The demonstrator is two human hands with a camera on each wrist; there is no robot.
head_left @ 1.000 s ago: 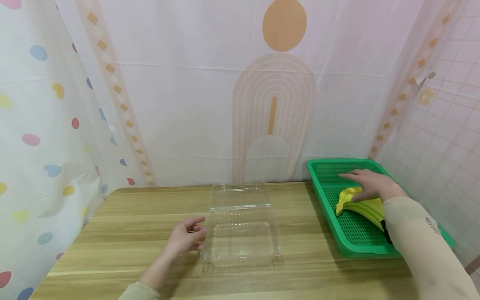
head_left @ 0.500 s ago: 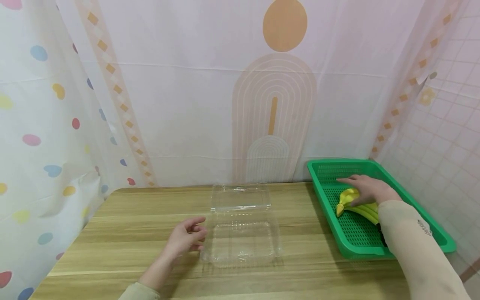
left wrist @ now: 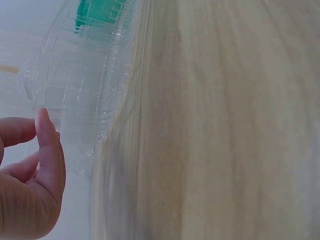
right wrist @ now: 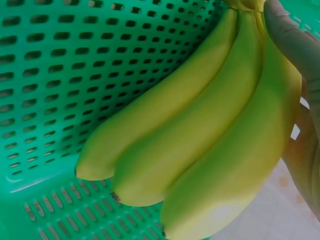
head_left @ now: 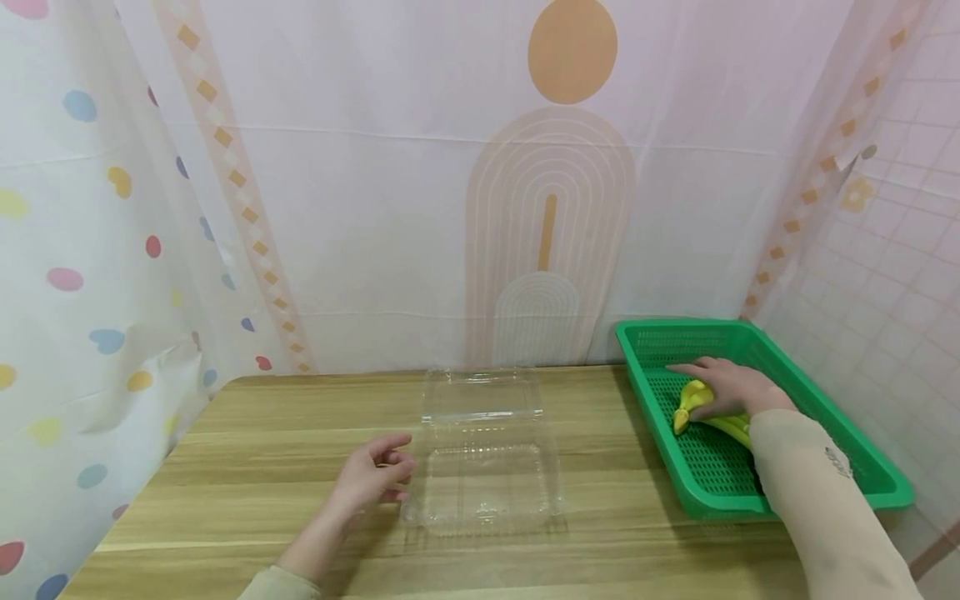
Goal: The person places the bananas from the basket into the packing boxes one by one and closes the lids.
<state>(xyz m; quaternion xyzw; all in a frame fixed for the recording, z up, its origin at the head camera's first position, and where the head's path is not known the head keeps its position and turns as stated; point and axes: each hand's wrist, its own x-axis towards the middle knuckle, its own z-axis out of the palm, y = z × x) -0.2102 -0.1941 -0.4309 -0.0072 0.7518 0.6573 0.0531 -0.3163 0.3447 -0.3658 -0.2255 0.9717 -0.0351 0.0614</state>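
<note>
A bunch of yellow-green bananas [right wrist: 200,125] lies in the green plastic basket [head_left: 678,479]. My right hand [head_left: 731,390] grips the bunch near its stem, the thumb [right wrist: 290,37] across the top banana and the other fingers partly hidden behind it. In the head view the hand and sleeve cover most of the bananas. A clear hinged plastic box [head_left: 483,483] stands with its lid up and back. My left hand [head_left: 375,473] is at the box's left side, fingers loosely bent; in the left wrist view a fingertip [left wrist: 44,117] is right at the clear rim.
The basket stands at the right rear of the wooden table [head_left: 285,442], close to the curtain on the right. A printed curtain [head_left: 360,208] hangs along the back edge, and a dotted one [head_left: 82,333] on the left.
My right hand has lowered and moved slightly left onto the bananas, its fingers coming round the stem end. The left hand and the clear box have stayed put.
</note>
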